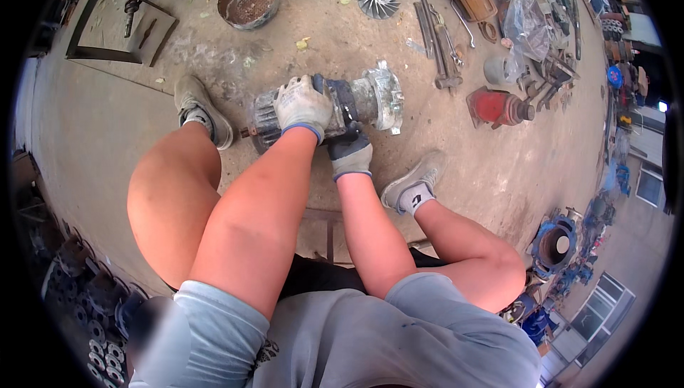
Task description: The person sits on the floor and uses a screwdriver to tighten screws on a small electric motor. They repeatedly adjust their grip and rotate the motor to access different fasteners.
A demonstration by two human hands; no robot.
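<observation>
Squarely between two gloved hands and a littered workshop floor, a grimy motor (pixel 266 115) lies on its side, crosswise to the person seated over it. The left hand (pixel 304 105) is clasped over its top, just right of the finned end; the right hand (pixel 350 153) is set lower, against the near side by the dark middle band, its fingers partly lost against the black, so whether it grips cannot be told. The two hands are close together, the right one nearer the pale, ragged flange (pixel 387 98) that ends the piece. The motor's long axis runs left to right, tipped slightly away at the flange end, while both forearms meet it from the near side. It rests just ahead of the person, the left shoe (pixel 203 112) beyond its finned end and the right shoe (pixel 413 180) nearer, below the flange. Farther out, a hammer (pixel 448 82) and a red jack (pixel 491 107) lie to the right; a bladed wheel (pixel 378 0), a bowl (pixel 226 2) and a metal frame (pixel 84 54) spread across the far side.
</observation>
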